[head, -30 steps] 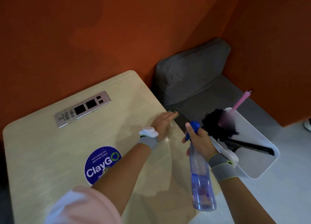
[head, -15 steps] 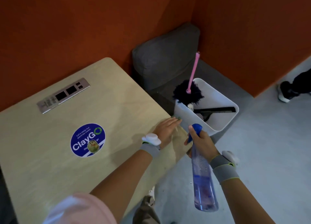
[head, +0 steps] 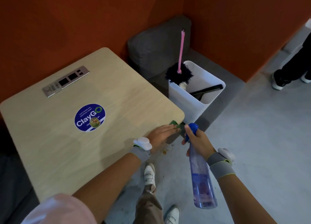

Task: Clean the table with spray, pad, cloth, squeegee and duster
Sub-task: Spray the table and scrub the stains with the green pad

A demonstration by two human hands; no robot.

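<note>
Left hand [head: 162, 133] flat, fingers together, pressing green scrub pad [head: 175, 123] at surface [head: 67, 148] edge, pad mostly hidden. Right hand [head: 198, 142] wrapped round spray bottle [head: 202, 181] off the edge. Duster [head: 179, 74] and squeegee [head: 206, 90] untouched in white bin [head: 188, 99]; cloth not visible. Likely early: scrubbing stage, wiping ahead.

The green pad [head: 175, 124] lies mostly hidden under the left hand [head: 160, 134] — only its far edge shows. The squeegee [head: 206, 90], beyond the hand, sits half-sunk inside the bin [head: 188, 102].
</note>
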